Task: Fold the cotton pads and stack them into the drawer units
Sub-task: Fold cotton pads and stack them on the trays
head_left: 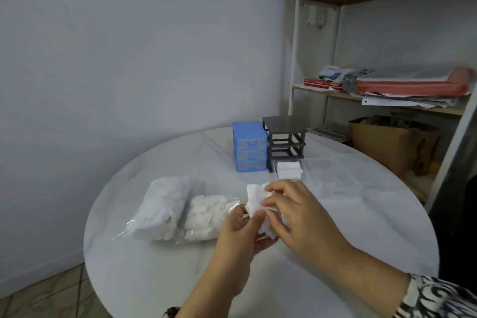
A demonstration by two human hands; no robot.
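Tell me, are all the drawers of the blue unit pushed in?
Yes, the blue drawer unit shows its three drawer fronts flush with the frame, while a clear drawer of folded pads sits pulled out before the dark unit.

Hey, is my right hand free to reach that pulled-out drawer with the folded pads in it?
Probably not yet: the right hand and left hand both hold a cotton pad. The path to the drawer itself looks unobstructed.
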